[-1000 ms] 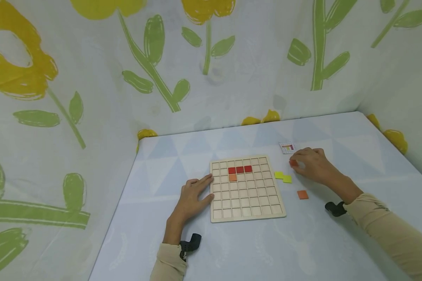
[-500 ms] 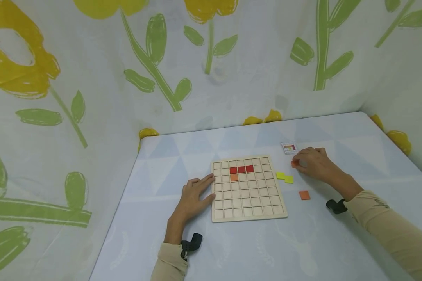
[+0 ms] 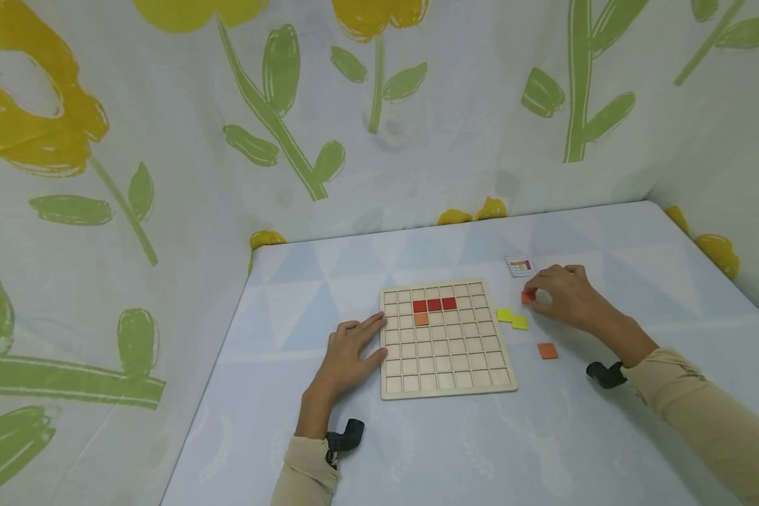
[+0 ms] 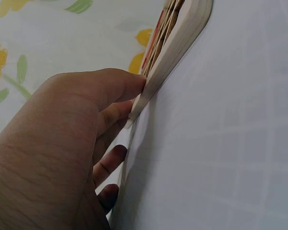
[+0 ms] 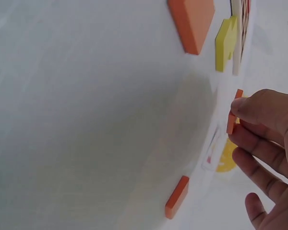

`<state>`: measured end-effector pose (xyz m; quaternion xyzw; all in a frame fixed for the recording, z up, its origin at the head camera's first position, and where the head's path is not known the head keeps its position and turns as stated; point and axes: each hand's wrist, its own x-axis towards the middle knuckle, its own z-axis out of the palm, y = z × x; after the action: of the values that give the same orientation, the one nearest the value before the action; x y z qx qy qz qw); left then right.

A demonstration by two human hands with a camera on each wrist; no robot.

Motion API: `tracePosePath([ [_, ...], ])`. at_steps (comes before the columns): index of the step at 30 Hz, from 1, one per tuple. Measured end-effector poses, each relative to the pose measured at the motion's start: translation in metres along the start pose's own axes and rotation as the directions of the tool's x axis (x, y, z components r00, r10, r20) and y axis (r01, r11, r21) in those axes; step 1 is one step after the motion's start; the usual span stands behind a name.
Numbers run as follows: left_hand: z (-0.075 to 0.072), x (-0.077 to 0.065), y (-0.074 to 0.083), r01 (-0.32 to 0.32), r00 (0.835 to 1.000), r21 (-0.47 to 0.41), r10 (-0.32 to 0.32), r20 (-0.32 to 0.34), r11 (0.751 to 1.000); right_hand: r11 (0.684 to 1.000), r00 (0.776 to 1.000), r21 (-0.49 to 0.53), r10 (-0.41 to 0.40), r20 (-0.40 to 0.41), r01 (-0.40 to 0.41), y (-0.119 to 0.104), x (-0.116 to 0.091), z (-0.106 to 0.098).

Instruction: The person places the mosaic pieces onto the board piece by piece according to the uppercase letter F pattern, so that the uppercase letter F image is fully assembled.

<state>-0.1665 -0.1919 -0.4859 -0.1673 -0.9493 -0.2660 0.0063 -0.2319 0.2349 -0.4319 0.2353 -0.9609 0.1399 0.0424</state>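
Note:
My left hand (image 3: pixel 344 358) touches the left edge of a wooden grid board (image 3: pixel 445 351) with its fingertips and thumb tip, the fingers extended. Three red tiles (image 3: pixel 434 305) sit in a row in the board's upper cells, with one orange tile (image 3: pixel 421 319) under the leftmost. Right of the board, my right hand (image 3: pixel 563 295) pinches another orange tile (image 5: pixel 234 112) between thumb and fingers. In the right wrist view, that tile is held on edge above the table. A further orange tile (image 5: pixel 177 197) lies on the table there; the hand hides it in the head view.
Two yellow tiles (image 3: pixel 511 320) lie just off the board's right edge, near an orange tile (image 3: pixel 547 351). Behind them is a small card (image 3: pixel 520 266) printed with a coloured grid pattern. A flower-printed cloth (image 3: pixel 455 105) rises beyond the table's far edge.
My right hand has shifted very slightly, and the orange tile in its pinch has turned and shows more beyond the fingertips. The left hand stays at the board's edge.

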Motion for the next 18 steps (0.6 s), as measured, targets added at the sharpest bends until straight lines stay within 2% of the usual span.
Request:
tracePosePath([
  [18, -0.001, -0.001, 0.001, -0.017, 1.0, -0.003, 0.017, -0.017, 1.0, 0.992, 0.989, 0.024, -0.125, -0.073, 0.127, -0.032, 0.012, 0.003],
])
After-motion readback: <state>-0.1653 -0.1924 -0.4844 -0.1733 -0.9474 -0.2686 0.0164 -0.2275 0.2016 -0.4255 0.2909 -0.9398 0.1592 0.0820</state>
